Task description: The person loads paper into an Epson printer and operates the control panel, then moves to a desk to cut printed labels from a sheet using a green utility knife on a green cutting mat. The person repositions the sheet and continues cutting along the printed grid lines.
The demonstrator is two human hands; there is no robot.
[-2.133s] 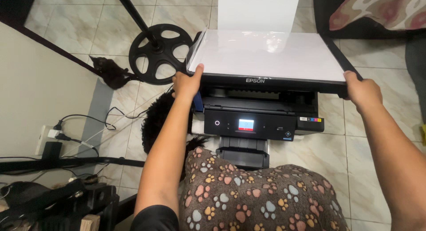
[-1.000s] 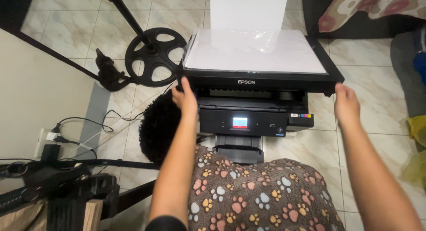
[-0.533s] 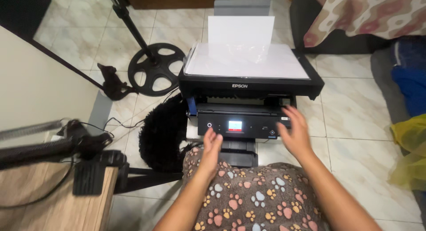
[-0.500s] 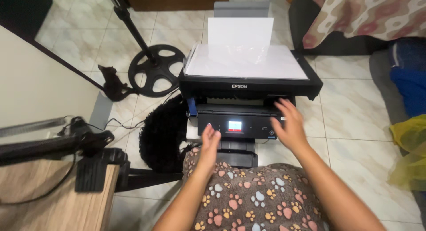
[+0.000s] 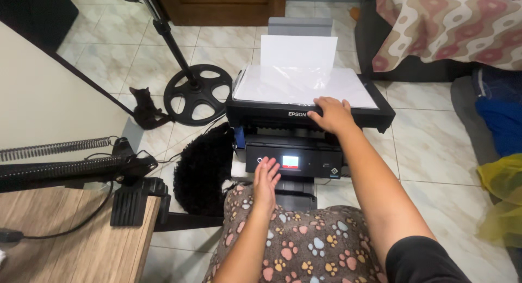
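A black printer (image 5: 272, 113) stands on the tiled floor in front of my knees, its white-topped scanner section (image 5: 283, 84) down and a white sheet (image 5: 298, 50) upright in the rear feeder. My right hand (image 5: 332, 114) rests flat on the front edge of that section, fingers spread, holding nothing. My left hand (image 5: 266, 179) hovers open just below the control panel with its small lit screen (image 5: 290, 162), fingertips near the panel's lower edge. A paw-print blanket (image 5: 315, 247) covers my lap.
A black fluffy animal (image 5: 204, 168) lies left of the printer. A fan stand with a round black base (image 5: 197, 92) and a small black cat (image 5: 144, 106) are further left. A wooden desk corner (image 5: 70, 239) with a clamped spring arm (image 5: 70, 166) sits at lower left; bedding and bags lie right.
The scanner section I held raised at both sides has been lowered. My hands let go and dropped toward the panel; the right hand then moved up onto the section's front edge.
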